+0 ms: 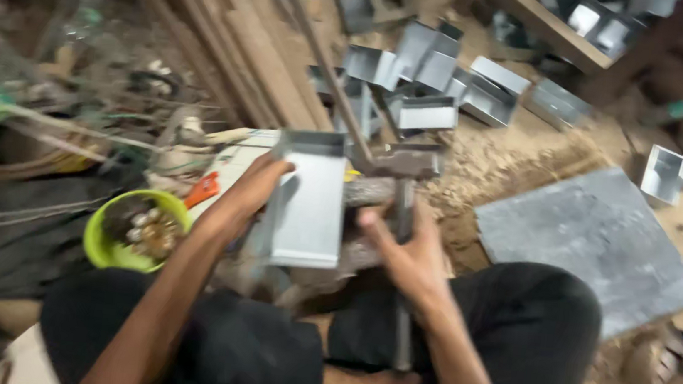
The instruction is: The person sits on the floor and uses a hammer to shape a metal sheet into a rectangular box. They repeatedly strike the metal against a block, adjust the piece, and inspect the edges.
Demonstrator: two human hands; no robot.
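While your left hand (254,188) steadies the folded sheet-metal box (307,205) by its left wall, with the fingers curled over the edge and closed on it, your right hand (406,253) is wrapped shut around the handle of the hammer (406,169), whose dark head sits just past the box's far right corner. The box lies open side up on a rough block of wood (366,193) between your knees, tilted a little toward you.

To do this step well, as far as I can judge, hold the box flat on the block so the flange you are working is backed by wood and not hanging in the air. Keep your left fingertips behind the folded wall, away from the hammer head, which is close to them. Use short, square taps rather than big swings; thin sheet dents easily. The picture is blurred, so I cannot tell whether the head is touching the metal.

Beside your left arm stands a green bowl (116,237) of small bits. A pile of finished metal boxes (427,79) lies farther off on the sawdust, and a grey stone slab (596,237) lies near your right knee.
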